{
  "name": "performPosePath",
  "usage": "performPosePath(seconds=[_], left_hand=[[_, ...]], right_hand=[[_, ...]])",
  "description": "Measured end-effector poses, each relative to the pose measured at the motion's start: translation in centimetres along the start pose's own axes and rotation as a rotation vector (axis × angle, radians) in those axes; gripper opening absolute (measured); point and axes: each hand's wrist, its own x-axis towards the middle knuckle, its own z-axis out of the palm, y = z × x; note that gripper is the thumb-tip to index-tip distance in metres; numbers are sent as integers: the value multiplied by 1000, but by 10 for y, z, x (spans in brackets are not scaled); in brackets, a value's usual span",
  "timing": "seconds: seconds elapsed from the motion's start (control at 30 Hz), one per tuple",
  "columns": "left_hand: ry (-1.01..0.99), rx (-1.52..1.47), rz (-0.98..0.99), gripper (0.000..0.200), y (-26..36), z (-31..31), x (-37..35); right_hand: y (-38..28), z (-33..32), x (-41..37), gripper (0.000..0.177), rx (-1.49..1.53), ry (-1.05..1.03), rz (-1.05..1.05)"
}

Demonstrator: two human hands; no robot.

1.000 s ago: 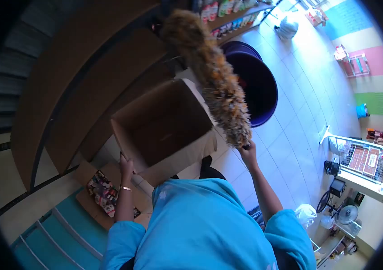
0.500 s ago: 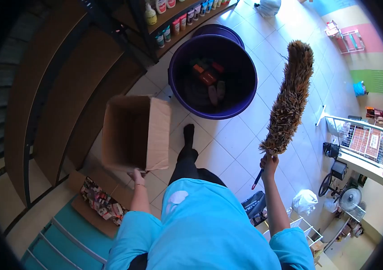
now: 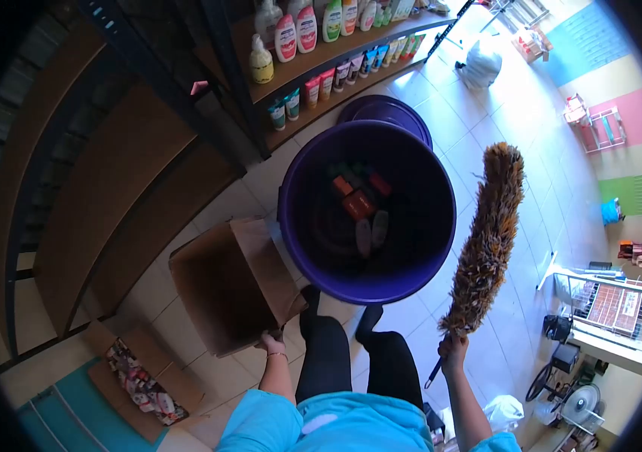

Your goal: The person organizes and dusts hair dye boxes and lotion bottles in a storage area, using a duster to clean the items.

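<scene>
My left hand (image 3: 272, 344) grips the near edge of a cardboard box (image 3: 269, 260), whose open top faces up and shows a dark inside. In my right hand (image 3: 453, 350), fingers wrapped round the handle, is a feather duster (image 3: 484, 237) with brown plumes pointing forward. Ahead of my feet stands a large purple tub (image 3: 411, 290). Several small items lie at its bottom, among them an orange-red box (image 3: 358, 205) and two pale oblong things (image 3: 372, 232) of a kind I cannot make out. The cardboard box is close beside the tub's left side.
Brown shelves (image 3: 140, 162) run along the left, with bottles (image 3: 306, 30) and tubes further ahead. A purple lid (image 3: 411, 124) lies behind the tub. Another carton (image 3: 178, 377) with packets is at lower left. A fan (image 3: 584, 403) and a white rack (image 3: 603, 301) stand at right.
The tub appears nearer and lower in view, and both feet now show. The cardboard box has come closer to the tub's left side. Both hands keep their holds.
</scene>
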Motion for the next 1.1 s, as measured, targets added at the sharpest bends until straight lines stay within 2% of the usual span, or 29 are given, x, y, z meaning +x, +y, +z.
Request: performPosePath(seconds=[0.03, 0.07, 0.1, 0.17, 0.2, 0.3, 0.4, 0.5, 0.6, 0.67, 0.73, 0.8, 0.9, 0.93, 1.03, 1.1], left_hand=[[34, -19, 89, 39, -9, 13, -9], [-189, 37, 24, 51, -25, -1, 37], [-270, 120, -112, 55, -21, 1, 47], [-419, 279, -378, 64, -1, -8, 23], [-418, 333, -329, 73, 16, -2, -14], [477, 582, 237, 67, 27, 30, -92], [316, 849, 875, 72, 26, 24, -130], [67, 872, 1326, 73, 18, 42, -205], [-115, 825, 1369, 66, 0, 63, -271], [-323, 812, 1317, 53, -18, 73, -287], [-797, 862, 960, 39, -41, 91, -308], [-1159, 1001, 817, 33, -60, 102, -318], [-1329, 1379, 403, 33, -76, 108, -335], [-1339, 1532, 496, 33, -85, 107, -323], [-1185, 1597, 600, 33, -99, 95, -298], [-1070, 1459, 515, 31, -93, 92, -308]], right_hand=[[-1, -6, 7, 27, -19, -15, 0], [-2, -11, 12, 27, -39, -26, 4], [-1, -16, 19, 27, -61, -19, 15], [-6, -32, 29, 27, -115, -12, 47], [-11, -37, 29, 26, -126, -21, 53], [-28, -49, 26, 26, -128, -59, 63], [-49, -60, 20, 22, -106, -89, 118], [-69, -68, 11, 21, -96, -114, 113], [-85, -88, 19, 18, -143, -204, 68], [-91, -95, 25, 17, -191, -223, 12], [-112, -100, 42, 16, -253, -238, -20], [-124, -97, 60, 16, -298, -295, -55], [-142, -90, 82, 17, -348, -347, -82], [-156, -84, 85, 17, -328, -373, -70], [-181, -80, 104, 18, -254, -419, -74], [-201, -70, 118, 18, -235, -433, -91]])
